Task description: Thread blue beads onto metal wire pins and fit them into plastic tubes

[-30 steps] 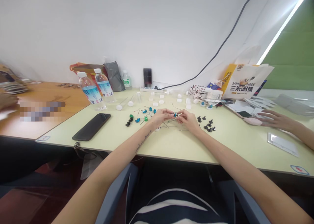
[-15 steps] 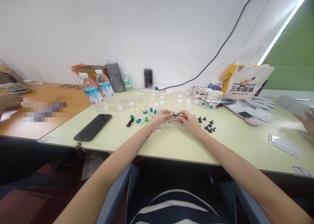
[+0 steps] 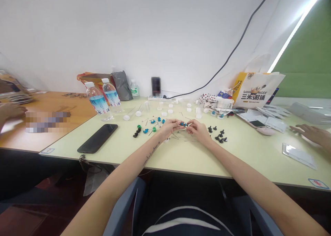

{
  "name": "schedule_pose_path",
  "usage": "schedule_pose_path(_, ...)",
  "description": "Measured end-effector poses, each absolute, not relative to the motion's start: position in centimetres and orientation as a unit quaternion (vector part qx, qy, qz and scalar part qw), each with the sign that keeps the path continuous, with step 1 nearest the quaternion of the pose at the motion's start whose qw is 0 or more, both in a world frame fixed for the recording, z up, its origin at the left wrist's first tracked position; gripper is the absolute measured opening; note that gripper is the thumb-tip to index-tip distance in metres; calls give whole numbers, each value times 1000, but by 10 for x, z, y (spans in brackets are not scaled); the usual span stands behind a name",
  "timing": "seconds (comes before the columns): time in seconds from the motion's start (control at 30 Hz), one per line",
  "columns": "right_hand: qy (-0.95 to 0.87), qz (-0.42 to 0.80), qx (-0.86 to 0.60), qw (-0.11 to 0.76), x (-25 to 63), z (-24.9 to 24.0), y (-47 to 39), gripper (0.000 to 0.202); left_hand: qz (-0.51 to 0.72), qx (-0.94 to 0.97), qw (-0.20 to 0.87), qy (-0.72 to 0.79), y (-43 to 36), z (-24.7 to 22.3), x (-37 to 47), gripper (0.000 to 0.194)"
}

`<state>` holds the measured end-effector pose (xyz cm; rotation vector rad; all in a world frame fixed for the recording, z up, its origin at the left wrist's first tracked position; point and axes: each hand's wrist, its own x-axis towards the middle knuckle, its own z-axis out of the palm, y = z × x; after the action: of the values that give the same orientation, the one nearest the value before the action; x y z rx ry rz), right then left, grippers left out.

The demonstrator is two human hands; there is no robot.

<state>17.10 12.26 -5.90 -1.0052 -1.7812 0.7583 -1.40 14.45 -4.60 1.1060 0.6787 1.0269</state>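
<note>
the pale table [image 3: 176, 156] holds loose blue pieces [image 3: 153, 121], green pieces [image 3: 154, 129] and black pieces [image 3: 221, 136]. above it, my left hand [image 3: 169, 126] and right hand [image 3: 198, 130] pinch 1 blue part [image 3: 182, 124] between them; whether it's fully together, i can't tell.

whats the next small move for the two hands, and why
Perhaps a gentle push of the right hand toward the left hand: both pinch a small blue piece between them, fingertips close together, though how its parts fit is too small to tell.
</note>
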Motion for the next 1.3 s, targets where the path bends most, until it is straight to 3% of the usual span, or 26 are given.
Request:
schedule_pose_path(0.33,-721,315,-407,463,171,-59,122,20,449,520,659,307,144,-48,-17,28)
schedule_pose_path(0.8,-729,294,-416,457,171,-59,122,28,456,516,653,315,142,-45,-16,26)
schedule_pose_path(1.3,-725,310,-408,460,171,-58,122,19,452,518,657,311,144,-49,-17,25)
